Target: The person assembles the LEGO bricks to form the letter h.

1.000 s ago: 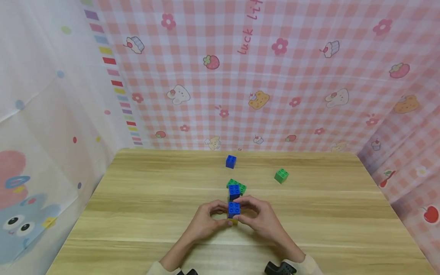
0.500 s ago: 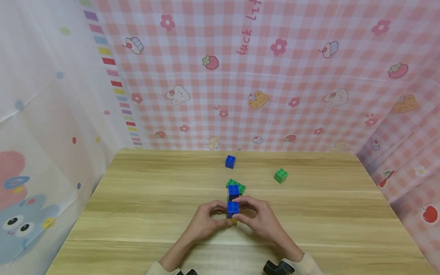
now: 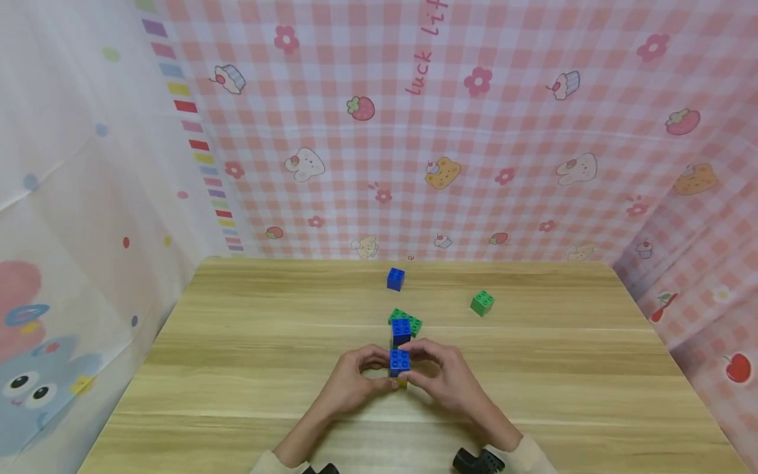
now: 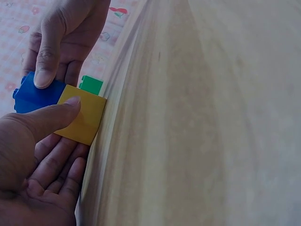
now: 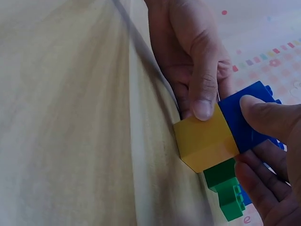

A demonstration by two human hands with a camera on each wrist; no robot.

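A blue toy building brick (image 3: 399, 363) with studs on top sits on a yellow brick (image 4: 83, 117) at the near middle of the table. My left hand (image 3: 351, 382) pinches the yellow brick, its thumb on the near face. From the other side my right hand (image 3: 445, 375) pinches the blue brick between thumb and fingers. Seen from the right wrist, the yellow and blue bricks lie flush against each other; whether their studs are fully engaged is hidden. Just behind stands another blue brick (image 3: 401, 330), with a green brick (image 3: 414, 326) by its base.
A separate blue brick (image 3: 396, 279) stands near the back edge of the wooden table (image 3: 266, 329). To its right is a square green brick (image 3: 482, 303). A pink checked cloth (image 3: 379, 131) hangs behind the table, with more cloth at both sides.
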